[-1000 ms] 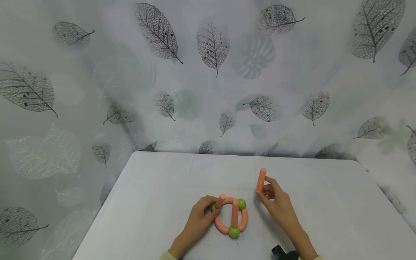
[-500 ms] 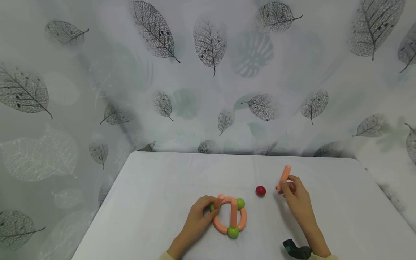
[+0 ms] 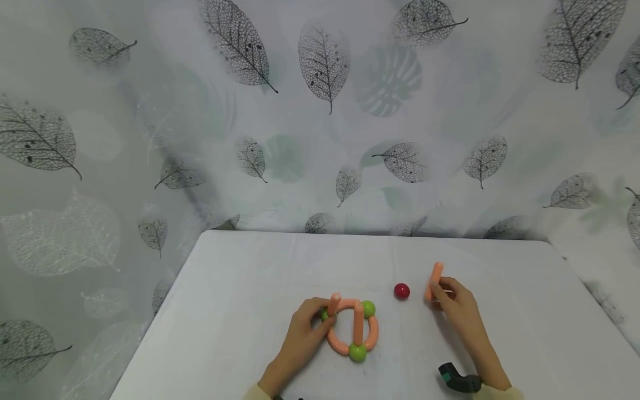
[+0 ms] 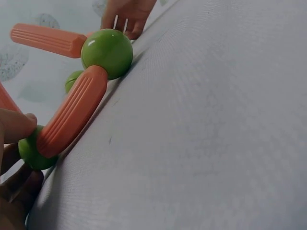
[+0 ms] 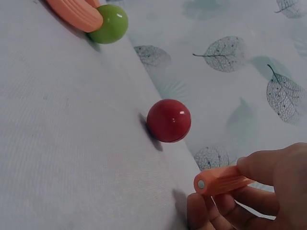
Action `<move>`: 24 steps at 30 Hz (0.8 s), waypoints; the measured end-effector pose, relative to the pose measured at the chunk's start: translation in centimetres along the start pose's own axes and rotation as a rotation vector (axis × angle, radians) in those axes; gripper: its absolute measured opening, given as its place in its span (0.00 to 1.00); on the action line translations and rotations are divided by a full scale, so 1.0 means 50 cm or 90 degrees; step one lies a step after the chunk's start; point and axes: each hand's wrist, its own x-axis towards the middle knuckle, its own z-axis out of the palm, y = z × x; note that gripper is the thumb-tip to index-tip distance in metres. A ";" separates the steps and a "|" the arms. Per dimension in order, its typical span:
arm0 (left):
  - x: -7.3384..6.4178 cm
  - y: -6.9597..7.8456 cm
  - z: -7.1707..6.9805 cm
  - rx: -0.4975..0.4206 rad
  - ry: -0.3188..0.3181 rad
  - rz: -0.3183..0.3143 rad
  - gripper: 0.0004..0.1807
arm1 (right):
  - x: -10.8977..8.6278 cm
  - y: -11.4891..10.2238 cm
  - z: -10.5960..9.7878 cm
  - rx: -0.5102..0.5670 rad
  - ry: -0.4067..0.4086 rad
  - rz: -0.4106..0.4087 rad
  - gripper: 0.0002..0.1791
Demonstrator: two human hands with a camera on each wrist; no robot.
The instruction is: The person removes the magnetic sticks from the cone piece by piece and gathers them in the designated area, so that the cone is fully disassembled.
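Low in the centre of the frame, on the white bench [image 3: 260, 289], your left hand [image 3: 305, 333] grips the toy ring [image 3: 352, 330] of stiff orange rods and green balls; it looks light, rigid plastic, best held by a ribbed rod. Right of it lies a glossy, likely slippery red ball [image 3: 401, 290]. Your right hand [image 3: 457, 311] pinches an orange stick [image 3: 434, 281]. No writing is readable.

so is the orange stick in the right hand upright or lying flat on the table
Upright, leaning slightly. The right hand pinches the orange stick near its lower end, and its top points up, away from the table.
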 end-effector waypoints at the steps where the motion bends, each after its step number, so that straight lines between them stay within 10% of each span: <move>1: 0.000 0.000 0.000 0.000 -0.001 -0.010 0.18 | 0.001 0.002 0.001 -0.011 0.000 0.000 0.32; 24: 0.009 -0.011 -0.001 0.048 0.118 -0.012 0.16 | 0.013 0.007 0.039 -0.118 0.128 -0.082 0.24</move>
